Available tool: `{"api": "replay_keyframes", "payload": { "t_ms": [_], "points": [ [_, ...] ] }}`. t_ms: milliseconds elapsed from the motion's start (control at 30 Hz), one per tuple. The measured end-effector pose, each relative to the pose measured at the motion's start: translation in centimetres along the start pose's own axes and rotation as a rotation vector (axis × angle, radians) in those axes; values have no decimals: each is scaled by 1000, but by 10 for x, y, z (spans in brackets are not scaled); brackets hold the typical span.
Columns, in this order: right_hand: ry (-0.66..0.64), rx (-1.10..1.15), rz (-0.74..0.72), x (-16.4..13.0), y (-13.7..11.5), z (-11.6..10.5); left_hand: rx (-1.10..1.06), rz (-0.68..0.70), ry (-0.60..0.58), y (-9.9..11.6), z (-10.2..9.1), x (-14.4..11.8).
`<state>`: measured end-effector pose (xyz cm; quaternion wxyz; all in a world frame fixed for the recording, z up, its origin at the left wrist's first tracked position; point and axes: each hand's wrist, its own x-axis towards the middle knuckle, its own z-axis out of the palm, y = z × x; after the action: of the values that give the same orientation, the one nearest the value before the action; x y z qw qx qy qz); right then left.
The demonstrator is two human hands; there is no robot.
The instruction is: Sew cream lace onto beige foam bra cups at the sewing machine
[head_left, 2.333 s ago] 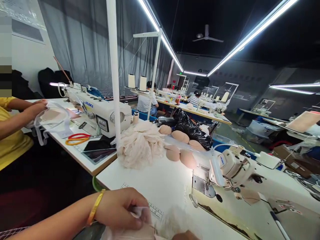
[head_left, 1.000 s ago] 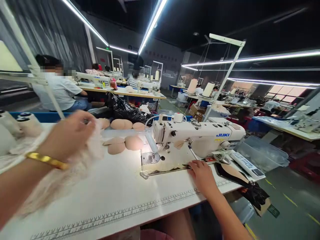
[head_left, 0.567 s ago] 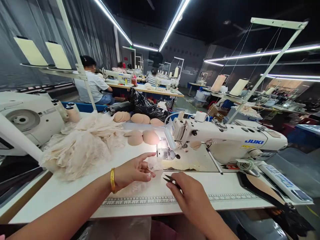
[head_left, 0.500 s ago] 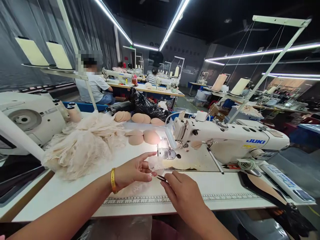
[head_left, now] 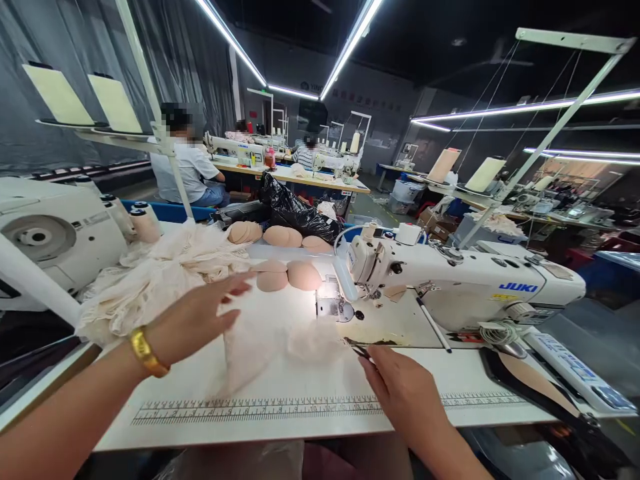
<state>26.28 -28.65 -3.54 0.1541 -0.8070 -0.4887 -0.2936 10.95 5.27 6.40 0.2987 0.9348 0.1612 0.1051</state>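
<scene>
My left hand (head_left: 197,319), a gold bangle (head_left: 149,351) on its wrist, is over the left part of the table, slightly smeared by motion. Its fingers are stretched out and the thumb is apart. Sheer pale fabric (head_left: 255,350) lies below and right of it; whether the thumb touches this is unclear. Dark thread snips (head_left: 358,348) are in my right hand (head_left: 405,387), tips pointing left at the fabric's right end. Behind the left hand is a heap of cream lace fabric (head_left: 150,280). Beige round pads (head_left: 303,275) lie near the needle plate (head_left: 330,308).
A white sewing machine (head_left: 465,273) stands at right, with a white pen (head_left: 434,325) on its bed. A printed ruler (head_left: 250,408) runs along the table's front. Another machine (head_left: 55,233) is at left. Behind are a black plastic bag (head_left: 295,210) and a seated person (head_left: 185,170).
My left hand has moved left, away from the right hand, and its fingers have spread. My right hand has shifted slightly right with the snips. The sheer fabric now lies spread on the table.
</scene>
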Motion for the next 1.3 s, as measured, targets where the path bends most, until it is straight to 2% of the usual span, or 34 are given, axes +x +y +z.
{"api": "replay_keyframes", "payload": {
  "t_ms": [33, 67, 100, 133, 200, 233, 300, 367, 467, 500, 567, 667, 767, 833, 933, 1100, 1167, 1300],
  "points": [
    [-3, -61, 34, -8, 17, 0, 167, 6, 197, -3, -13, -2],
    [-23, -105, 38, -15, 31, 0, 258, -12, 325, -6, -21, -3],
    [-32, -126, 50, -20, 43, 0, 288, -10, 382, -7, -21, -5],
    [-48, -109, 68, -23, 50, 0, 275, 24, 388, -7, -14, -6],
    [-94, 56, 138, -19, 55, 1, 188, 211, 297, -5, 17, -9],
    [-130, 186, 192, -13, 53, 2, 169, 349, 254, -2, 38, -10],
    [-224, 451, 319, 4, 46, 6, 191, 529, 116, 7, 81, -13],
    [-317, 629, 468, 24, 39, 13, 235, 608, -23, 19, 111, -17],
    [-415, 739, 593, 48, 30, 28, 256, 602, -265, 35, 128, -24],
    [-438, 766, 590, 52, 27, 32, 237, 591, -323, 37, 127, -26],
    [-468, 827, 551, 57, 19, 38, 148, 576, -354, 36, 123, -28],
    [-468, 990, 511, 59, 7, 39, -5, 536, -245, 26, 113, -19],
    [-485, 1227, 554, 60, -1, 34, -51, 439, -140, 22, 108, 1],
    [-510, 1375, 580, 62, -5, 29, -111, 341, -191, 24, 108, 16],
    [-470, 1520, 542, 63, -11, 21, -230, 220, -348, 30, 111, 34],
    [-372, 1526, 497, 55, -6, 2, -326, 147, -454, 29, 103, 40],
    [-404, 1529, 521, 51, 0, -1, -412, 151, -465, 27, 93, 36],
    [-576, 1588, 547, 53, 0, -1, -721, 145, -485, 36, 74, 28]
  ]
}}
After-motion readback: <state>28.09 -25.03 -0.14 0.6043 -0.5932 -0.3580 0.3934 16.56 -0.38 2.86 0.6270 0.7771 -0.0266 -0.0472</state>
